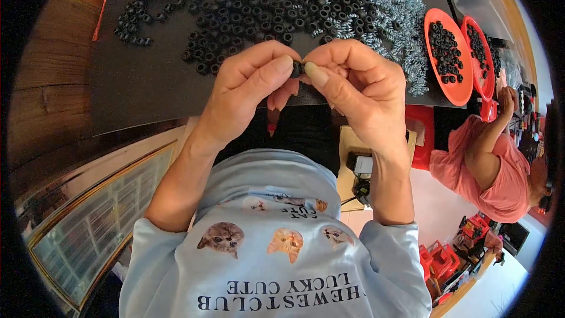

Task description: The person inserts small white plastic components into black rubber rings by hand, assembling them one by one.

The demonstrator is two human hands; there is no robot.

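Note:
Between thumb and fingers, my left hand (247, 85) pinches a small round black part (296, 70) near the table's front edge. My right hand (362, 85) meets it there, thumb and forefinger pressed together at the part's right side. What the right fingertips hold, if anything, is too small to make out. Just beyond both hands spreads a heap of black ring-shaped parts (235, 26), many with an open hole on top. A pile of small silvery coil springs (394, 17) adjoins it on the right, with some springs mixed among the black parts.
Right of the springs, an orange-red oval tray (454, 90) holds several black parts. A second red tray (488, 87) beside it holds more. Farther right sits a person in pink (500, 171). The dark tabletop (129, 82) extends left; a glass-panelled frame (100, 218) stands lower left.

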